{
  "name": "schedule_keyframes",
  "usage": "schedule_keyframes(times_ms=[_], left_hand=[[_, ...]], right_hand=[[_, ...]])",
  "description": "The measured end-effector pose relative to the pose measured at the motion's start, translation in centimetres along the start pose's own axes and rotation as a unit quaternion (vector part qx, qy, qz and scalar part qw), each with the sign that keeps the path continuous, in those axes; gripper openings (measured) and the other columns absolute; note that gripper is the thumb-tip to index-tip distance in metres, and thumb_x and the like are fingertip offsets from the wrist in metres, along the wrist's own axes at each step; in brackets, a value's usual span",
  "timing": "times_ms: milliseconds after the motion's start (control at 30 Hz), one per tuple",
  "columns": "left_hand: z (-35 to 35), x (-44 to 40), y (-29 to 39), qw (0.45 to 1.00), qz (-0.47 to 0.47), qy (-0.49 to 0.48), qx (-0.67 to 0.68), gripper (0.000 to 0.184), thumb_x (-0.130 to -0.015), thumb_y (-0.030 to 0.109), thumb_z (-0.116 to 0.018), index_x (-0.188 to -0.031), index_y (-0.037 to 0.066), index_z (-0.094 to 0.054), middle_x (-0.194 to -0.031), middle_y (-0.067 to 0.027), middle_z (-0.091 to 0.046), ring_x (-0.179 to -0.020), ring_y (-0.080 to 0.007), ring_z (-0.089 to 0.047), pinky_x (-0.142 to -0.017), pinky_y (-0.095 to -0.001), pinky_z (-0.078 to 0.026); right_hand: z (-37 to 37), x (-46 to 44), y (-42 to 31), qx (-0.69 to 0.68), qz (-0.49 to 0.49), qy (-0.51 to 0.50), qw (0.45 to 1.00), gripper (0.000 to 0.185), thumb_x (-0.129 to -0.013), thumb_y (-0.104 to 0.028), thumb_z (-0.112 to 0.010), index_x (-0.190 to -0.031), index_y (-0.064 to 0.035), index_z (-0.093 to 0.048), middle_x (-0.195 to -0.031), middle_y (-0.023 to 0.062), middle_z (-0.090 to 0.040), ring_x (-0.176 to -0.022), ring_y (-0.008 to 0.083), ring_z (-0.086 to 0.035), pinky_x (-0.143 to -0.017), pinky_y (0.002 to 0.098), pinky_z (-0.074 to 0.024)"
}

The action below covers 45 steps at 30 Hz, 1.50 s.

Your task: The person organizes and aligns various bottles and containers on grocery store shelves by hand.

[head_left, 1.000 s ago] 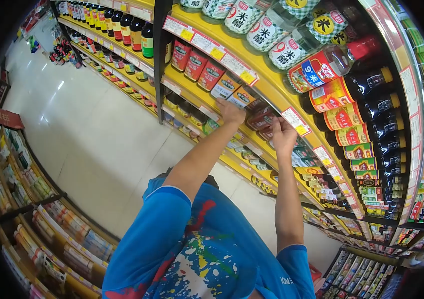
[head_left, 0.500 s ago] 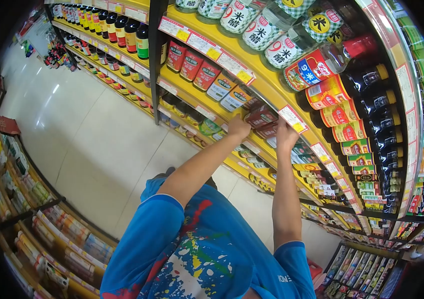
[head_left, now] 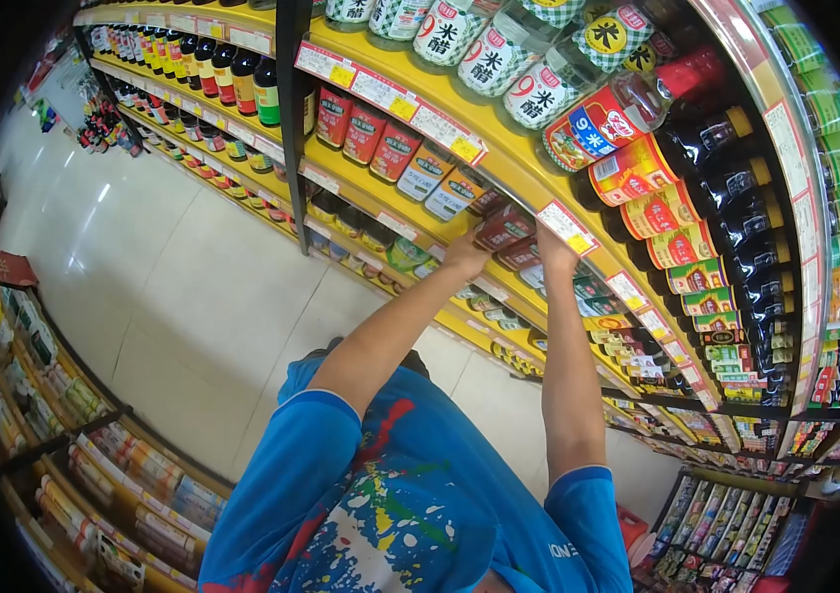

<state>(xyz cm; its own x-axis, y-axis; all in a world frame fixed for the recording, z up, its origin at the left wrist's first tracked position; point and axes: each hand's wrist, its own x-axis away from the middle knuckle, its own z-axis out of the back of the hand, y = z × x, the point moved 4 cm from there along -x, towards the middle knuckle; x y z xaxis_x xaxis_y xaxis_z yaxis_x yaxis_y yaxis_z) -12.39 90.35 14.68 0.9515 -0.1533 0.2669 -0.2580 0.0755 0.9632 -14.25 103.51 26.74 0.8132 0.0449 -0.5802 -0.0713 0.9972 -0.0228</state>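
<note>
The dark red pack point(head_left: 504, 227) is lying on the shelf point(head_left: 366, 190) between both hands, its long axis unclear; the left hand point(head_left: 465, 256) is sitting nearer, at its lower corner, while the price tag point(head_left: 567, 227) is hiding the right hand's point(head_left: 557, 256) fingertips, so I'm not telling either grip

The yellow lower shelf point(head_left: 373, 184) held a row of red rectangular packs point(head_left: 364, 135), then pale packs with blue lettering point(head_left: 425, 174), with dark-red packs point(head_left: 505, 228) farther along. Clear bottles with green-checked labels point(head_left: 489, 61) and dark bottles with colourful labels point(head_left: 634, 172) stood on the yellow upper shelf point(head_left: 499, 134).
</note>
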Motion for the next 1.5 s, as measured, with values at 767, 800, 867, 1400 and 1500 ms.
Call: schedule_keyframes(times_ms=[767, 800, 867, 1400, 1500], left_hand=[[-0.7, 2.3, -1.3, 0.995, 0.022, -0.066, 0.071, 0.056, -0.071, 0.012, -0.059, -0.122, 0.006, -0.037, -0.115, -0.0142, -0.049, -0.103, -0.0251, -0.049, -0.084, -0.0302, -0.038], [-0.5, 2.5, -1.1, 0.993, 0.040, -0.071, 0.083, 0.055, -0.071, 0.012, -0.059, -0.122, 0.006, -0.037, -0.115, -0.0137, -0.049, -0.102, -0.0239, -0.049, -0.084, -0.0296, -0.039], [-0.4, 2.4, -1.2, 0.991, 0.057, -0.077, 0.097, 0.055, -0.071, 0.011, -0.059, -0.122, 0.006, -0.037, -0.114, -0.0133, -0.049, -0.100, -0.0228, -0.050, -0.083, -0.0290, -0.039], [0.8, 2.4, 0.9, 0.990, 0.041, -0.091, 0.097, 0.074, -0.074, 0.014, -0.058, -0.132, 0.003, -0.013, -0.130, -0.0173, -0.031, -0.118, -0.0247, -0.034, -0.092, -0.0278, -0.033], [0.9, 2.5, 1.2, 0.992, 0.045, -0.079, 0.083, 0.076, -0.075, 0.014, -0.058, -0.132, 0.003, -0.011, -0.131, -0.0165, -0.030, -0.116, -0.0245, -0.036, -0.091, -0.0281, -0.033]], right_hand=[[-2.3, -0.7, 2.3, -0.049, 0.043, 0.028, 0.997, 0.021, -0.075, -0.024, -0.053, -0.087, -0.0070, -0.059, -0.092, 0.0153, -0.059, -0.087, 0.0337, -0.054, -0.076, 0.0419, -0.0410], [-2.8, -0.7, 2.2, 0.135, 0.048, -0.040, 0.989, 0.022, -0.076, -0.024, -0.053, -0.088, -0.0073, -0.059, -0.092, 0.0153, -0.059, -0.088, 0.0336, -0.053, -0.077, 0.0424, -0.0404], [-3.6, -0.7, 2.5, 0.108, 0.039, -0.038, 0.993, 0.022, -0.075, -0.024, -0.052, -0.089, -0.0076, -0.059, -0.092, 0.0150, -0.059, -0.089, 0.0333, -0.053, -0.079, 0.0432, -0.0392], [-3.3, -1.9, -2.7, 0.116, 0.103, -0.007, 0.988, 0.023, -0.078, -0.025, -0.047, -0.090, -0.0072, -0.056, -0.088, 0.0136, -0.058, -0.082, 0.0310, -0.055, -0.071, 0.0403, -0.0428], [-4.4, -1.4, -3.0, 0.285, 0.161, 0.002, 0.945, 0.024, -0.079, -0.024, -0.046, -0.092, -0.0071, -0.055, -0.089, 0.0115, -0.055, -0.083, 0.0271, -0.055, -0.070, 0.0396, -0.0436]])
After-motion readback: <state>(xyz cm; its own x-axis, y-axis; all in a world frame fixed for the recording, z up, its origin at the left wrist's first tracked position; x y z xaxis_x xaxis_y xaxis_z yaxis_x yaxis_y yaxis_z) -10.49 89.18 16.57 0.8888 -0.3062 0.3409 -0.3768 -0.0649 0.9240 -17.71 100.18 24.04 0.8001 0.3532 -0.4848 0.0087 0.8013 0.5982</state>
